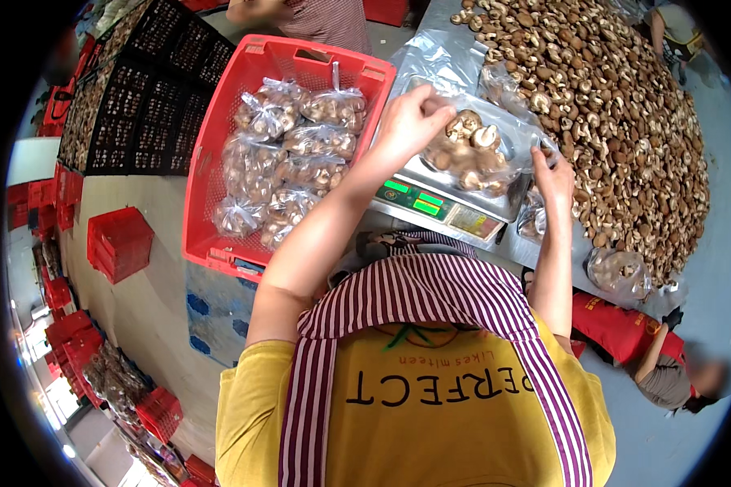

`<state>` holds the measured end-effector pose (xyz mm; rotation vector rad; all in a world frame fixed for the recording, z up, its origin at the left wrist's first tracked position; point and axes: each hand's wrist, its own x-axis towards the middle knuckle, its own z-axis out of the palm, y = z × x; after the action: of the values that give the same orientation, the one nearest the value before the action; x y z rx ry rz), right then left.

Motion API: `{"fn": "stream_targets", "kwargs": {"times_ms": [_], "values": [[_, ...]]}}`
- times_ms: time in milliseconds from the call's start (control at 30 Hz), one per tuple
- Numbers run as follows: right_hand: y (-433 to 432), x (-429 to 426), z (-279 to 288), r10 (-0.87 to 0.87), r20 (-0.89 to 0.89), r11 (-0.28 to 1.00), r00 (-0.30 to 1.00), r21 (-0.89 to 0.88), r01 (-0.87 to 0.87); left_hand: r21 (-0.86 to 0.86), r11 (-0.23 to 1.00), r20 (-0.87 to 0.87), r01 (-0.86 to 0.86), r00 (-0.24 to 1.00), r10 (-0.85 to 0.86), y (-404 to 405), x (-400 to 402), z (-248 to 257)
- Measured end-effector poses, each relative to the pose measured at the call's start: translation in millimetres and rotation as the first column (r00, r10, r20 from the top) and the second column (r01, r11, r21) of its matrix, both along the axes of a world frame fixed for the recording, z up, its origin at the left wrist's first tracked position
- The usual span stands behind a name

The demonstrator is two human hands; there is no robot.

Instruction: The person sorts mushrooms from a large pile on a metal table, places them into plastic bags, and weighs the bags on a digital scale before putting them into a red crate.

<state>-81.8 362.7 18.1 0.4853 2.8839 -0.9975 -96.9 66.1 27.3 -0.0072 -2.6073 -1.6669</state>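
A clear plastic bag of mushrooms [472, 158] lies on the steel pan of a digital scale [438, 204] with lit green displays. My left hand [411, 119] grips the left edge of the bag's film between thumb and fingers. On the other side, my right hand [551, 167] pinches the film at the bag's right edge. The bag's mouth appears spread between both hands. Left of the scale, a red plastic crate [198, 176] holds several tied bags of mushrooms [317, 140].
A large heap of loose mushrooms [621, 122] covers the steel table to the right, with filled bags [618, 271] at its near edge. Black trays [152, 91] stand far left. A co-worker in a red apron [615, 325] is at the lower right; others stand beyond.
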Motion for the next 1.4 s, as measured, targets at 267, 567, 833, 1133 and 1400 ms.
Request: {"fn": "stream_targets", "kwargs": {"times_ms": [267, 567, 833, 1133, 1400], "values": [[-49, 25, 91, 0.127, -0.325, 0.746, 0.937, -0.591, -0.306, 0.687, 0.699, -0.088, 0.199, 0.978, -0.191, 22, 10, 41], [-79, 25, 62, 0.319, -0.268, 0.497, 0.909, -0.769, -0.401, 0.732, 0.612, 0.034, 0.299, 0.881, -0.472, 57, 43, 26], [-40, 0, 25, 0.534, -0.234, 0.823, 0.812, -0.073, -0.563, 0.646, 0.727, 0.117, 0.235, 0.910, -0.398, 4, 2, -27], [-66, 70, 11, 0.858, -0.355, 0.478, 0.372, 0.283, -0.832, -0.205, 0.975, 0.117, 0.091, 0.991, -0.068, 4, -48, -86], [-67, 26, 15, 0.201, -0.222, 0.418, 0.954, -0.861, -0.288, 0.668, 0.707, 0.197, 0.233, 0.861, -0.469, 28, 8, 17]]}}
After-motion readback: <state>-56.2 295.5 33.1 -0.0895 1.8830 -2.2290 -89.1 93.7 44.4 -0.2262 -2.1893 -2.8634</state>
